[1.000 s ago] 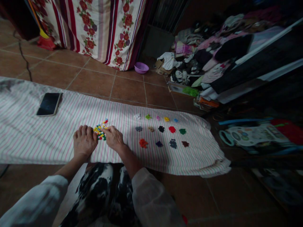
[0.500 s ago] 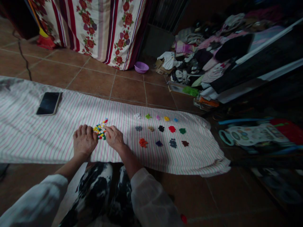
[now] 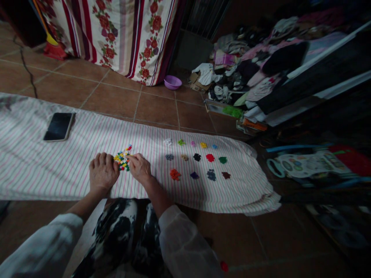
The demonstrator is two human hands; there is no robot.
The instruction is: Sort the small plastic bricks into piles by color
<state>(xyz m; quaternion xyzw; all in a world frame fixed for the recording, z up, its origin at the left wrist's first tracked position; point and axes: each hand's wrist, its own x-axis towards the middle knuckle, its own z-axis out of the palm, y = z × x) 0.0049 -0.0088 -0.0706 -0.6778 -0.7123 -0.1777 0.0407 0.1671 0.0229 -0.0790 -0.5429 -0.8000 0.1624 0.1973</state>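
Observation:
A loose pile of small mixed-colour pieces (image 3: 123,159), yellow, green, white and red, lies on the striped cloth (image 3: 72,170) between my hands. My left hand (image 3: 103,172) rests flat on the cloth at the pile's left edge, fingers stretched out and thumb beside the pieces. From the right, my right hand (image 3: 140,167) reaches over the pile, its index finger extended onto the pieces and the other fingers curled in. Whether a piece sits between its fingertips is too small to tell.
Single-colour heaps stand in three rows to the right, among them a red heap (image 3: 210,157), an orange heap (image 3: 175,174) and a black heap (image 3: 197,157). A phone (image 3: 58,126) lies at left. Beyond are a purple basin (image 3: 172,82) and piled clothes (image 3: 232,65).
My right index finger has shifted slightly over the pile and shows more stretched out. My left hand stays in place on the cloth.

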